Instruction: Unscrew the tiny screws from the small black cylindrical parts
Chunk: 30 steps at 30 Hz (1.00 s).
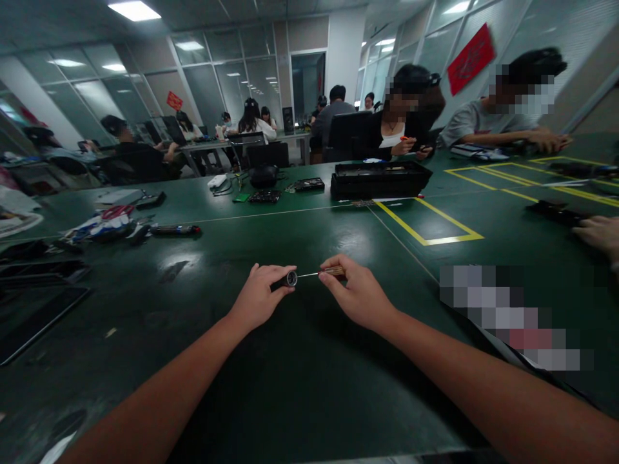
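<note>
My left hand (261,293) grips a short black cylinder (290,279) between thumb and fingers. Its round, glassy-looking end faces me, and what kind of thing it is I cannot make out for certain. A screwdriver (333,272) with a striped, amber-brown handle is pinched in my right hand (355,289). The thin metal shaft points left, and its tip is at or close to the cylinder's rim; whether they touch is unclear. Both hands are held over the green table (300,386), roughly in the middle of the view.
Beyond my hands stands a long black housing (382,180), with circuit boards (264,196) to its left. A dark pen-shaped tool (175,229) lies near a cluttered pile (109,222). Yellow tape (449,240) marks the right side. Other people sit across the table; a co-worker's hand (599,235) rests at right.
</note>
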{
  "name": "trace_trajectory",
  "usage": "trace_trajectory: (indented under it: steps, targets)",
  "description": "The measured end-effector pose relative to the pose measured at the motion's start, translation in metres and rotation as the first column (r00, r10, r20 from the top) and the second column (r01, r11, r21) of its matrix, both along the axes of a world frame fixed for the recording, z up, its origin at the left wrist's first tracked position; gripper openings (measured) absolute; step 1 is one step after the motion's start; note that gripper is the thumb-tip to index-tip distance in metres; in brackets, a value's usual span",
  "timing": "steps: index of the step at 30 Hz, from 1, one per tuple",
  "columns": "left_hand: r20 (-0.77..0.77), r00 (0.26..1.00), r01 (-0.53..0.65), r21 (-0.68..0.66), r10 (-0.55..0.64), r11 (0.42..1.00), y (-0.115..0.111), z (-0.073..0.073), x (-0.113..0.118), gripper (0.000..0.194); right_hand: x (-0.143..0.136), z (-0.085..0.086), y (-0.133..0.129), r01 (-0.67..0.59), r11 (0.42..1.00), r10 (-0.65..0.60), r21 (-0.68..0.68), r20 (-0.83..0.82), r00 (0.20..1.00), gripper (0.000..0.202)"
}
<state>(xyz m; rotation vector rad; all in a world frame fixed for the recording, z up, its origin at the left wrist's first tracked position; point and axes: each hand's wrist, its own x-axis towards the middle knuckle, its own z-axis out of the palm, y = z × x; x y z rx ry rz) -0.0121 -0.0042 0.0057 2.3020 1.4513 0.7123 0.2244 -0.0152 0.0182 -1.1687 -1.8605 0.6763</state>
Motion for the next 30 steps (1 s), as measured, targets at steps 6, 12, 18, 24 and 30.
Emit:
trace_trajectory:
  steps: [6,12,18,24,30]
  targets:
    - [0.010,1.000,-0.007,-0.005,0.007,1.000,-0.0010,-0.0013,0.0020,0.041,0.0000,0.0014,-0.0016,-0.003,1.000,0.003,-0.030,-0.006,1.000,0.039]
    - [0.017,1.000,-0.017,-0.009,0.018,1.000,0.0014,-0.0024,0.0011,0.042,-0.0004,0.0015,-0.0060,-0.051,0.999,0.050,0.018,0.033,0.998,0.029]
    - [0.028,0.998,-0.052,-0.012,0.052,0.999,0.0023,0.0002,0.0001,0.042,-0.0018,0.0020,-0.0044,-0.077,0.997,0.078,-0.018,0.035,0.996,0.031]
    - [0.010,1.000,-0.011,-0.016,0.012,1.000,-0.0006,-0.0010,0.0029,0.041,-0.0001,0.0006,-0.0030,0.007,1.000,-0.007,-0.014,0.013,1.000,0.031]
    - [0.019,0.999,-0.026,-0.013,0.026,1.000,-0.0010,-0.0006,0.0023,0.042,0.0000,0.0034,-0.0062,-0.038,0.999,0.038,0.005,-0.015,0.999,0.024]
